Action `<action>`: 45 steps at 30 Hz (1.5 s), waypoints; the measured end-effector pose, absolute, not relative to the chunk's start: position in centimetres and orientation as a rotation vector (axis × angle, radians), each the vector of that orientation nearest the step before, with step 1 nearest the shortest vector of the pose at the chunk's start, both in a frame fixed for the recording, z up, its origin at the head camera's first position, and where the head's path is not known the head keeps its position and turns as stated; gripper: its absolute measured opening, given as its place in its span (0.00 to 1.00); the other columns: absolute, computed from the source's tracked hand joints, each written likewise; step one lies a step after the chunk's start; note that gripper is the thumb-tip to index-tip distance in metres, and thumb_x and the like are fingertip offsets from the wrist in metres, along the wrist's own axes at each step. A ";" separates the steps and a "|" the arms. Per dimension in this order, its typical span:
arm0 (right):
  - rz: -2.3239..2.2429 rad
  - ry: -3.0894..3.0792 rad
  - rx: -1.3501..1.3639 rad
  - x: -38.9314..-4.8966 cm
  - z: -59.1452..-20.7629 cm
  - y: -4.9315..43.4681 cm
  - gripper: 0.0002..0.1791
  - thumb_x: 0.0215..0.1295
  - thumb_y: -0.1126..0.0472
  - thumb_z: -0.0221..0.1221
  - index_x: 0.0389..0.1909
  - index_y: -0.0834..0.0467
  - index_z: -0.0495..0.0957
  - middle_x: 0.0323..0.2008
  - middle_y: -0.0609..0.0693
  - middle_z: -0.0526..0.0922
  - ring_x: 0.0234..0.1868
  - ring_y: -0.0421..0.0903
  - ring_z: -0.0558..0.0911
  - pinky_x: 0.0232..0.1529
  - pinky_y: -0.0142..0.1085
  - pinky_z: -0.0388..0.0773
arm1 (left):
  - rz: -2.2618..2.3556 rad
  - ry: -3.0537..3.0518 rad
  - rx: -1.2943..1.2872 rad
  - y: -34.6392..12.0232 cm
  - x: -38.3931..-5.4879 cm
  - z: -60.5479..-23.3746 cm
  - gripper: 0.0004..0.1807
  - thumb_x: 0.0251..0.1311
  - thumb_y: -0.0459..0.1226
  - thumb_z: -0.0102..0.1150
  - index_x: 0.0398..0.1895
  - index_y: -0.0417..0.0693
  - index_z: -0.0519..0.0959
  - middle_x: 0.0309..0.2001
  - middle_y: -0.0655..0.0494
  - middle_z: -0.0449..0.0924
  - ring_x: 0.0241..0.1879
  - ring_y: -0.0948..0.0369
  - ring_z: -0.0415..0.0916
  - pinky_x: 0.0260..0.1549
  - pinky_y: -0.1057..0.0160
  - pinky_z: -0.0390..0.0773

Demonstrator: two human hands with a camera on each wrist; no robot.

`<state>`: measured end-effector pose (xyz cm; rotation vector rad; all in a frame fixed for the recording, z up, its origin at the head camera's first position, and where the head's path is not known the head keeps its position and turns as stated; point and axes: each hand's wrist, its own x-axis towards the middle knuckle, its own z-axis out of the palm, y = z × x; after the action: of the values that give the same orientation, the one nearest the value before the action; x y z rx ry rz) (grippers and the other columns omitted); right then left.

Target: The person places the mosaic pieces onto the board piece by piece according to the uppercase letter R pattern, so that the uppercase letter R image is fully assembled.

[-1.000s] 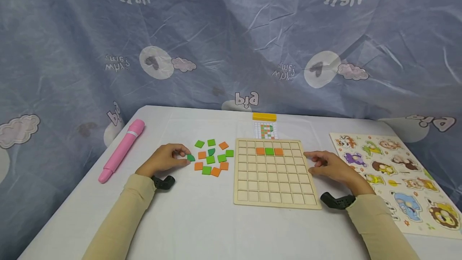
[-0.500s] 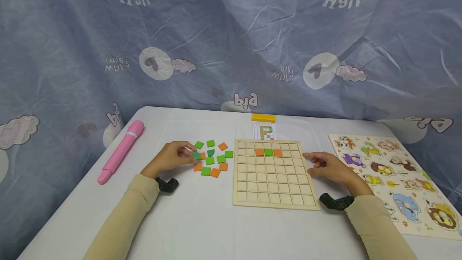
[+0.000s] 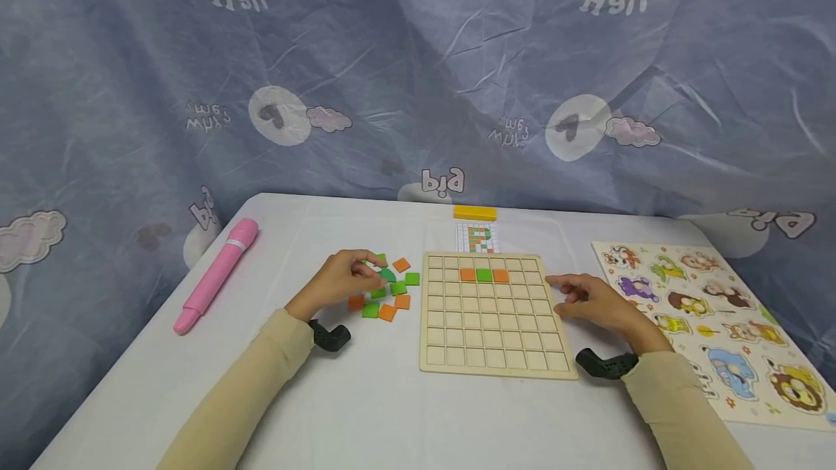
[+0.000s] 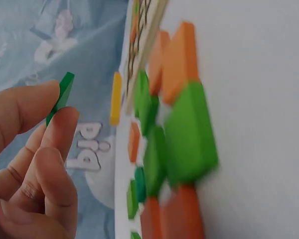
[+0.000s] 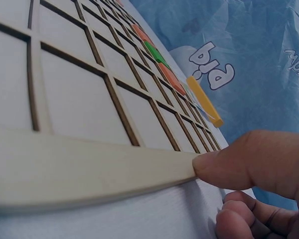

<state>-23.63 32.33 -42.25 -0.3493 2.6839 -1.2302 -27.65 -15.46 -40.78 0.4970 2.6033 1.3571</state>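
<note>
My left hand (image 3: 342,280) pinches a dark green rounded tile (image 4: 64,94) between thumb and finger, raised over loose square tiles. Those orange and green tiles (image 3: 387,312) lie scattered left of a wooden grid board (image 3: 493,321). Near the board's far edge, one green tile (image 3: 484,275) sits in a cell between two orange tiles. At the board's right edge is my right hand (image 3: 597,303); in the right wrist view a fingertip (image 5: 207,164) touches the wooden rim.
Behind the board lies a pattern card (image 3: 477,238) showing a green and orange letter, beside a yellow block (image 3: 474,213). A pink, pen-shaped object (image 3: 215,278) lies at the left. An animal puzzle board (image 3: 718,332) is at the right. A patterned curtain (image 3: 392,93) hangs behind the table.
My left hand has moved right and slightly away from me with the dark green tile, from the left side of the loose tiles to above them. My right hand stays at the board's edge.
</note>
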 end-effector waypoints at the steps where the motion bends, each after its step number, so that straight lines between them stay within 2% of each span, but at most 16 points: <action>1: -1.224 2.684 -0.345 -23.6 -42.2 32.3 0.33 0.68 0.69 0.70 0.71 0.74 0.73 0.51 0.60 0.76 0.44 0.46 0.71 0.44 0.33 0.70 | 1.371 2.592 0.499 -15.0 -27.6 -40.6 0.17 0.65 0.39 0.74 0.56 0.47 0.88 0.35 0.58 0.90 0.38 0.59 0.83 0.40 0.60 0.78; 7: -1.205 2.690 -0.329 -23.7 -42.2 32.3 0.33 0.68 0.69 0.70 0.72 0.73 0.73 0.51 0.60 0.76 0.45 0.49 0.71 0.44 0.35 0.70 | 1.460 2.524 0.508 -12.4 -27.9 -40.1 0.17 0.65 0.41 0.75 0.55 0.49 0.88 0.36 0.56 0.89 0.43 0.59 0.84 0.47 0.60 0.79; 16: -1.243 2.687 -0.353 -23.7 -42.5 32.4 0.33 0.67 0.69 0.71 0.70 0.74 0.74 0.50 0.60 0.76 0.44 0.46 0.71 0.44 0.33 0.71 | 1.550 2.409 0.488 -8.2 -28.1 -39.4 0.19 0.66 0.40 0.76 0.59 0.47 0.87 0.38 0.55 0.91 0.46 0.47 0.87 0.45 0.56 0.83; 19: -1.241 2.690 -0.355 -23.8 -42.5 32.4 0.33 0.67 0.69 0.71 0.70 0.74 0.74 0.50 0.60 0.76 0.44 0.46 0.72 0.44 0.33 0.71 | 1.555 2.393 0.492 -7.0 -28.3 -39.3 0.19 0.66 0.41 0.76 0.58 0.47 0.87 0.38 0.55 0.90 0.46 0.48 0.86 0.42 0.58 0.81; 23: -1.246 2.687 -0.365 -23.8 -42.4 32.5 0.32 0.67 0.69 0.70 0.70 0.74 0.74 0.50 0.60 0.76 0.44 0.47 0.71 0.44 0.33 0.70 | 1.559 2.365 0.490 -5.4 -28.5 -39.2 0.20 0.65 0.41 0.77 0.58 0.49 0.87 0.37 0.56 0.90 0.44 0.56 0.85 0.41 0.62 0.76; 27: -1.247 2.689 -0.370 -23.8 -42.4 32.5 0.32 0.68 0.70 0.70 0.70 0.75 0.73 0.50 0.61 0.76 0.44 0.48 0.71 0.43 0.33 0.70 | 1.574 2.310 0.504 -4.0 -28.7 -39.2 0.19 0.65 0.39 0.76 0.59 0.48 0.87 0.38 0.54 0.91 0.45 0.61 0.85 0.49 0.62 0.79; 32: -1.243 2.689 -0.377 -23.9 -42.6 32.7 0.32 0.68 0.71 0.69 0.70 0.76 0.72 0.50 0.62 0.76 0.43 0.47 0.71 0.42 0.33 0.71 | 1.577 2.269 0.511 -2.4 -28.8 -39.4 0.20 0.66 0.39 0.76 0.60 0.49 0.87 0.42 0.53 0.92 0.46 0.60 0.86 0.56 0.54 0.81; 42: -1.247 2.686 -0.385 -24.0 -42.8 32.6 0.32 0.68 0.71 0.70 0.70 0.76 0.73 0.50 0.63 0.76 0.43 0.48 0.71 0.42 0.34 0.71 | 1.542 2.269 0.462 0.8 -29.2 -39.9 0.19 0.64 0.38 0.77 0.57 0.48 0.89 0.46 0.52 0.91 0.45 0.60 0.85 0.48 0.60 0.80; 45: -1.252 2.685 -0.378 -23.9 -42.7 32.6 0.32 0.67 0.71 0.70 0.70 0.75 0.73 0.50 0.63 0.76 0.43 0.48 0.72 0.42 0.34 0.71 | 1.501 2.308 0.472 1.9 -29.3 -39.9 0.17 0.64 0.38 0.77 0.56 0.48 0.89 0.55 0.52 0.89 0.48 0.61 0.84 0.48 0.62 0.79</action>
<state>-23.94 32.62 -42.73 -0.3778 2.6853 -1.2519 -29.33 1.89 -39.85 0.4715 2.3085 1.5007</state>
